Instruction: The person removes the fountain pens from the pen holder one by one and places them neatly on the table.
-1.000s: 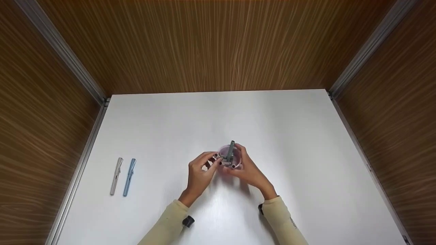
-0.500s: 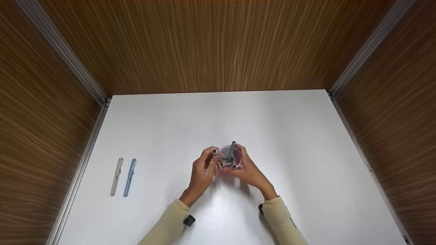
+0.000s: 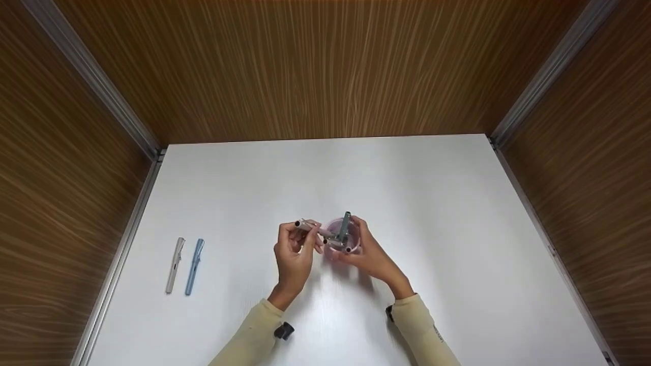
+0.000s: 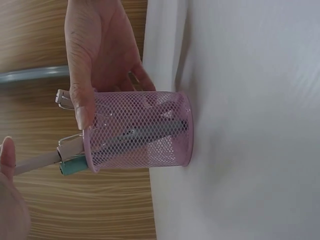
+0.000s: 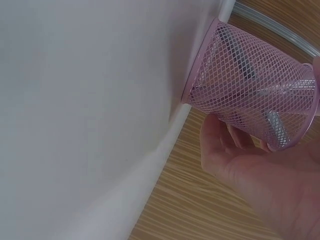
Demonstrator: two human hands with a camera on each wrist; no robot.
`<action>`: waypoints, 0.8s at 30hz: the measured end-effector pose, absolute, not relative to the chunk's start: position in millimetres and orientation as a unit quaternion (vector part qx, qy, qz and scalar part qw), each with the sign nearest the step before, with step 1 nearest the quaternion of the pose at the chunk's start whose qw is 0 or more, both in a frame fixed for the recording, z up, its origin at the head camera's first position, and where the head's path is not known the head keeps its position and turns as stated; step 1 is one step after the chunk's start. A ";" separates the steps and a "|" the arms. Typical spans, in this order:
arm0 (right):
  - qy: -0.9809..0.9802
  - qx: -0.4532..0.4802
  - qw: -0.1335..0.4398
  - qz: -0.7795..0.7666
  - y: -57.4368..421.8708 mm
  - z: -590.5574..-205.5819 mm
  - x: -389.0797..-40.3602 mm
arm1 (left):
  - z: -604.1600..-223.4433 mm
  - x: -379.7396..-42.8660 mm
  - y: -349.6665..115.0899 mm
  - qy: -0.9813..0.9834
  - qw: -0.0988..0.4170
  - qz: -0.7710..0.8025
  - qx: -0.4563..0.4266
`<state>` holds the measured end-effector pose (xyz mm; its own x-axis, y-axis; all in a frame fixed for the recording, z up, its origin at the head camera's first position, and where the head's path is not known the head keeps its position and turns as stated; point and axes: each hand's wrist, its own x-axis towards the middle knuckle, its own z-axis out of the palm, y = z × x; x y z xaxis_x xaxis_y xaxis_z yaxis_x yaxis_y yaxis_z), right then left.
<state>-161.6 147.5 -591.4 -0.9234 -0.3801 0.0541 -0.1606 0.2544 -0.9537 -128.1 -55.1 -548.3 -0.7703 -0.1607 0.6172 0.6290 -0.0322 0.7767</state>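
A pink mesh pen cup point(image 3: 333, 223) stands on the white table, gripped round its side by my right hand point(image 3: 374, 254). Several pens lean in it, among them a dark green pen point(image 3: 345, 226) and pale ones whose ends show at the rim. My left hand point(image 3: 295, 259) pinches a pale pen point(image 3: 303, 224), tilted, its far end reaching the cup's mouth. In the left wrist view that pale pen point(image 4: 37, 162) runs behind the pens at the rim, so its tip is hidden. The right wrist view shows the mesh wall point(image 5: 250, 80) beside my right hand point(image 5: 265, 180).
A grey pen point(image 3: 175, 265) and a blue pen point(image 3: 194, 267) lie side by side on the left of the white table point(image 3: 432, 193). Wood-grain panels point(image 3: 325, 71) with metal edge rails enclose the back and sides.
My left hand has drawn the pale pen left, away from the cup's edge, and tilted it lower. My right hand stays on the cup.
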 end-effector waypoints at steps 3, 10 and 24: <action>0.791 -0.165 0.091 -0.581 144.6 -588.7 -160.0 | -546.7 -127.5 -56.0 -0.625 0.301 -0.697 -0.183; 0.792 -0.167 0.087 -0.581 141.3 -561.8 -150.3 | -546.2 -124.7 -60.0 -0.634 0.334 -0.677 -0.169; 0.797 -0.171 0.105 -0.569 148.6 -591.1 -161.9 | -565.0 -120.0 -84.4 -0.690 0.358 -0.614 -0.136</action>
